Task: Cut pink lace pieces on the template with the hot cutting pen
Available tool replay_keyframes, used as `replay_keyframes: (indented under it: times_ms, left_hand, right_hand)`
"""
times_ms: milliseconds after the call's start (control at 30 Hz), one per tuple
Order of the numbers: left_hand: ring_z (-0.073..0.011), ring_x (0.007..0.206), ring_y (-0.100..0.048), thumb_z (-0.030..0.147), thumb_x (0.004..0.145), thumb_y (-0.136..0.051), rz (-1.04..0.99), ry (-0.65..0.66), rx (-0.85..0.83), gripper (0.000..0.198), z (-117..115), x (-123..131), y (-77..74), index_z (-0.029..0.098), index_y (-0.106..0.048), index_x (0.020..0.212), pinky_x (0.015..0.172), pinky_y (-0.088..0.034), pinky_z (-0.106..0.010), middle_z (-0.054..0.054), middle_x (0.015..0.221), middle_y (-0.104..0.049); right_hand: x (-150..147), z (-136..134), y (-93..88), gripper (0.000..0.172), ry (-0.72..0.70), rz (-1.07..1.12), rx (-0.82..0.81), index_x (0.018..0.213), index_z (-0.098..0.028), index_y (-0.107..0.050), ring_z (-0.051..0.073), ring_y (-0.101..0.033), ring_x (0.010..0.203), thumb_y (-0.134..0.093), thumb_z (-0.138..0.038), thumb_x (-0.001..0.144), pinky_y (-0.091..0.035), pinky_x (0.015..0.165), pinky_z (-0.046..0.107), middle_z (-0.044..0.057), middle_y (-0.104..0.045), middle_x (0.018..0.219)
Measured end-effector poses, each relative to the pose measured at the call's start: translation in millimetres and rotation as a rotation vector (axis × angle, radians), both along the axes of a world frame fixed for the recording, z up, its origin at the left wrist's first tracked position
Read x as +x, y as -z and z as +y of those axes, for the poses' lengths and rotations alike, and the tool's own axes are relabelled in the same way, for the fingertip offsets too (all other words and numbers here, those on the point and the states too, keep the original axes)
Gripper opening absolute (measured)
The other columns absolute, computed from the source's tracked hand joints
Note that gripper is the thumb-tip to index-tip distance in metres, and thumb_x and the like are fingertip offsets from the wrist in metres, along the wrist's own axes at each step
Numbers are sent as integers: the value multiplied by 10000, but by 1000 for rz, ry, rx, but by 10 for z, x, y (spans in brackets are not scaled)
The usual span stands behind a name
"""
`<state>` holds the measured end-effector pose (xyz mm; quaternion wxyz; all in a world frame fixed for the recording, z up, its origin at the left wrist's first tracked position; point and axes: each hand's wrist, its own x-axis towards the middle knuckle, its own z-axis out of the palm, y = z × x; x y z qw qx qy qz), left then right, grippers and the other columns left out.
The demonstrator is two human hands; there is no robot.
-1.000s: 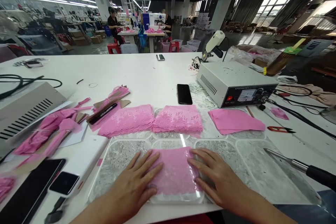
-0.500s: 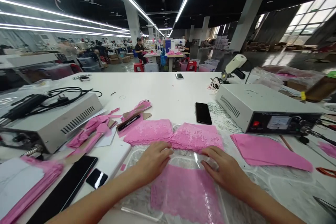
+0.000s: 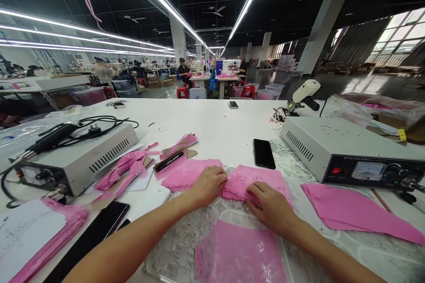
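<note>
Two stacks of pink lace fabric lie side by side in front of me, a left stack (image 3: 189, 172) and a right stack (image 3: 262, 177), with scalloped edges toward me. My left hand (image 3: 209, 185) reaches between them, its bent fingers closed at the left corner of the right stack. My right hand (image 3: 270, 207) has thumb and fingers closed on that stack's near edge. Whether they grip one layer or several cannot be made out. Closer to me, a pink fabric piece (image 3: 241, 252) lies under a clear plastic template (image 3: 179, 247), which neither hand touches.
A grey machine box (image 3: 102, 150) with a corded tool stands left, another grey box (image 3: 352, 141) right. A phone (image 3: 264, 154), a marker (image 3: 169, 162), pink bundles (image 3: 121, 169) and pink cut fabric (image 3: 360, 212) lie around. People sit at sewing tables behind.
Both hands have moved forward from the clear template to the right lace stack, and their fingers have closed at its edge. The view has tilted up and shifted slightly left.
</note>
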<state>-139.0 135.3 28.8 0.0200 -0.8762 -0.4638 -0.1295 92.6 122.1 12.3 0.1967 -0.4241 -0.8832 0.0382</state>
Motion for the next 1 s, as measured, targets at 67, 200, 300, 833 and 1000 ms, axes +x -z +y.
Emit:
replay_keyframes:
  times_ms: [67,200,300,833,1000]
  left_hand:
    - [-189,960,-636,298,954,-594,-5,14,6,194,-15,2,-7,142,-627,1063,853,-540,-397,-60,1070,-644]
    - [-199,992,-626,300,940,-612,-26,55,26,173,-41,-19,-5,141,-638,1002,882,-522,-414,-55,1049,-646]
    - [-187,950,-631,285,941,-609,-60,67,52,153,-33,-23,25,136,-636,963,858,-526,-397,-42,996,-649]
    - [-152,885,-587,135,917,-514,-453,106,152,101,95,428,-171,201,-589,935,794,-490,-273,-31,937,-611]
    - [-235,921,-558,275,772,-685,-547,-119,118,274,-95,855,-51,191,-500,955,814,-485,-395,-63,969,-569]
  right_hand:
    - [-8,0,-36,101,2,-4,-18,928,-188,-610,226,-625,826,-531,-180,865,-492,689,331,84,-665,916]
    - [-30,-7,-83,94,10,0,-44,899,-192,-618,228,-627,815,-536,-170,859,-488,678,329,81,-667,896]
    - [-29,-16,-85,105,14,18,-55,898,-190,-618,237,-629,823,-525,-161,861,-492,690,345,86,-665,896]
    - [-273,289,-347,105,145,482,-132,698,-210,-536,143,-550,574,-474,-149,757,-389,540,257,-4,-610,635]
    - [-15,335,-521,60,264,726,-158,692,-208,-558,139,-566,539,-505,-185,675,-425,512,250,-14,-613,596]
